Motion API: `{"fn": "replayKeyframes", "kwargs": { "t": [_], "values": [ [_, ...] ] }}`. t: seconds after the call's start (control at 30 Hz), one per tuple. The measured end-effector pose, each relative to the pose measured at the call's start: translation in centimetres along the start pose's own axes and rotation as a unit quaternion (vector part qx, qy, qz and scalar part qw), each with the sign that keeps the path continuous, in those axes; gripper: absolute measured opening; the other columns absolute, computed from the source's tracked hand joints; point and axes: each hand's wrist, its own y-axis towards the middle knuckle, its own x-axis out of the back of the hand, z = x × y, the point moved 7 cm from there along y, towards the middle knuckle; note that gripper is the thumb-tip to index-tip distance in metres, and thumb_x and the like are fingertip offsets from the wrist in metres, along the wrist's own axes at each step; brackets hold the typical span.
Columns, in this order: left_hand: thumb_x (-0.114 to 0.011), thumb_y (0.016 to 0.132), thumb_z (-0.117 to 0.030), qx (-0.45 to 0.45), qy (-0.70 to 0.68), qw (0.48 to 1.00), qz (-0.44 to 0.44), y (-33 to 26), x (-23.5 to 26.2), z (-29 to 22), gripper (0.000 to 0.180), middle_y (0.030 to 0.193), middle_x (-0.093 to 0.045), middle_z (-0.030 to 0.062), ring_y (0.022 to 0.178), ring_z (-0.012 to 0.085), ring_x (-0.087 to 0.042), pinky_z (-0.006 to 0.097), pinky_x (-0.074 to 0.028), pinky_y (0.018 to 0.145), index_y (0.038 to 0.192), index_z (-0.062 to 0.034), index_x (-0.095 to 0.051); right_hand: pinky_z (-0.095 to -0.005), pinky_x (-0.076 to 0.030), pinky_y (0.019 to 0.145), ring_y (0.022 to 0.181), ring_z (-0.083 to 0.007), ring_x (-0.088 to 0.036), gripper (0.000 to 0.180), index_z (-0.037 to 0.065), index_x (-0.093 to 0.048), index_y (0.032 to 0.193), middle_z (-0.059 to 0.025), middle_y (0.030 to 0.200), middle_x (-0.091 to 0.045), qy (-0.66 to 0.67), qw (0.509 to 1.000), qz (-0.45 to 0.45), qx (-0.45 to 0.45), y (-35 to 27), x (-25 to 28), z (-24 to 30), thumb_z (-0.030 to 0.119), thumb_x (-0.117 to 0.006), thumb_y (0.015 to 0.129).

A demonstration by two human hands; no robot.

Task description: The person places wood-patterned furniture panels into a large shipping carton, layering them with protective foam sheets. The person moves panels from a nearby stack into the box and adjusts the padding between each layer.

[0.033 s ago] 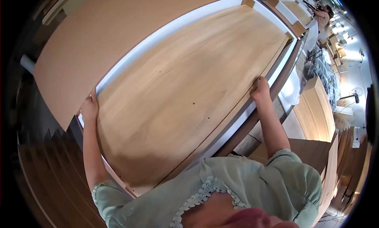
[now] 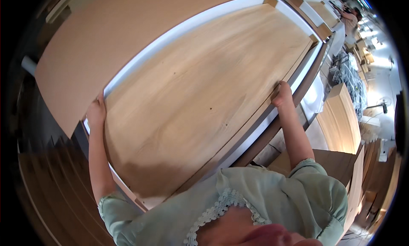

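Observation:
A large pale wooden panel [image 2: 187, 92] with a few small dark holes lies inside a shallow cardboard carton lined with white foam [image 2: 170, 37]. On the panel's left end, my left hand [image 2: 96, 111] is closed around the edge, thumb up beside the foam. My right hand [image 2: 282, 94] curls over the long near edge, with its fingertips tucked out of sight. Along that side runs a narrow gap between the panel and the foam strip [image 2: 272, 114]. Brown corner blocks [image 2: 270, 1] sit at the carton's far end.
A broad cardboard flap [image 2: 98, 45] spreads out on the left and far side. Stacked boards [image 2: 341, 118] stand at the right, near plastic-wrapped goods [image 2: 349, 75]. Dark brown boards [image 2: 55, 190] lie at lower left. Another person [image 2: 350, 19] works at the far right.

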Motion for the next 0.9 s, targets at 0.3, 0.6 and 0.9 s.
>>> {"fn": "replayKeyframes", "kwargs": {
  "t": [0.3,0.6,0.9],
  "values": [
    [-0.031,0.09,-0.051,-0.044,0.011,0.998,0.045,-2.1,-3.1,-6.3,0.059,0.085,-0.063,0.0174,0.087,0.0326,-0.059,0.042,-0.046,0.078,0.083,-0.0019,-0.064,-0.0468,-0.039,0.089,0.105,-0.0274,-0.048,0.036,0.004,-0.048,0.111,-0.015,0.113,-0.05,-0.044,0.979,0.029,-0.198,4.1,2.0,0.1,0.026,-0.032,0.088],
    [-0.064,0.073,-0.02,-0.032,0.005,0.992,-0.119,-13.9,1.7,0.6,0.042,0.117,-0.049,0.0152,0.105,0.0323,-0.049,0.039,-0.041,0.089,0.113,-0.0117,-0.053,-0.0554,-0.026,0.097,0.111,-0.031,-0.038,0.046,0.004,-0.035,0.124,-0.0167,0.123,-0.035,-0.197,0.966,0.058,-0.16,0.5,0.3,-0.6,0.03,-0.044,0.087],
    [-0.071,0.067,-0.008,-0.012,-0.268,0.961,0.061,-36.4,5.8,-3.1,0.038,0.124,-0.048,0.0121,0.118,0.0298,-0.042,0.036,-0.036,0.097,0.103,-0.0081,-0.06,-0.0487,-0.025,0.1,0.124,-0.0368,-0.027,0.055,0.007,-0.042,0.126,-0.022,0.135,-0.028,-0.736,0.447,0.306,0.407,-2.8,-3.5,-0.2,0.034,-0.058,0.081]
  ]
}}
